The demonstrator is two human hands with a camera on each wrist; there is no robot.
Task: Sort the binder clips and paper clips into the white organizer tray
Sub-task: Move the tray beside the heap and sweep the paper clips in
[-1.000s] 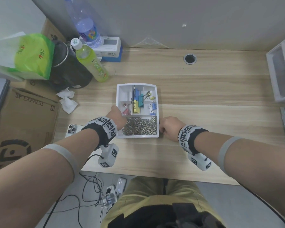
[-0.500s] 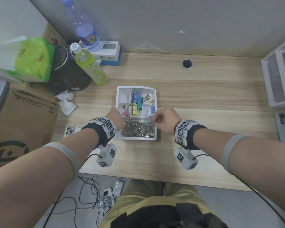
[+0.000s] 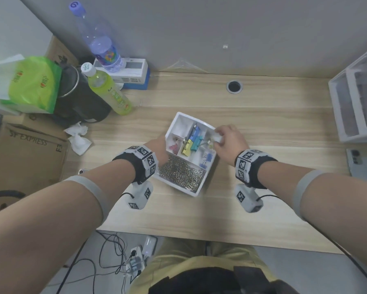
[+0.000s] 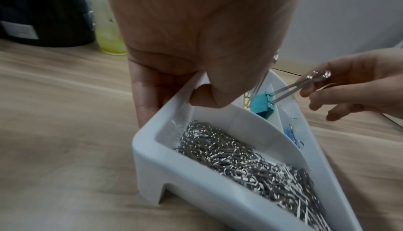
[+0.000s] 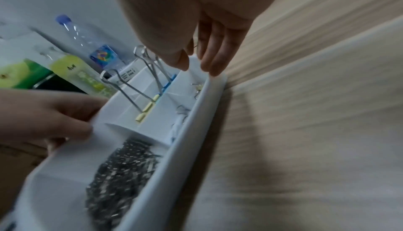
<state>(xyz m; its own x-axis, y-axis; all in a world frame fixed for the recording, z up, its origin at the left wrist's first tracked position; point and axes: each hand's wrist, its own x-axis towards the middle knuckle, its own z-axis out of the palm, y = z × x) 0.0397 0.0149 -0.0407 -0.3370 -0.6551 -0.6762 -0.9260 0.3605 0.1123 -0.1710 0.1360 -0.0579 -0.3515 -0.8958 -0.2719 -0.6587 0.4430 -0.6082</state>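
An office desk or cubicle workstation — a light wood-grain desk (image 3: 263,124) set against a plain grey partition wall (image 3: 199,28), with a round cable grommet (image 3: 234,86) cut into the desktop. Stationery sits in a white organizer tray (image 3: 179,184) holding paper clips (image 3: 180,174) and coloured binder clips (image 3: 194,141). White stacked drawers (image 3: 356,102) stand at the right edge. Drink bottles, a crumpled tissue and a cardboard shipping box (image 3: 25,162) crowd the left — cables trail on the floor below.
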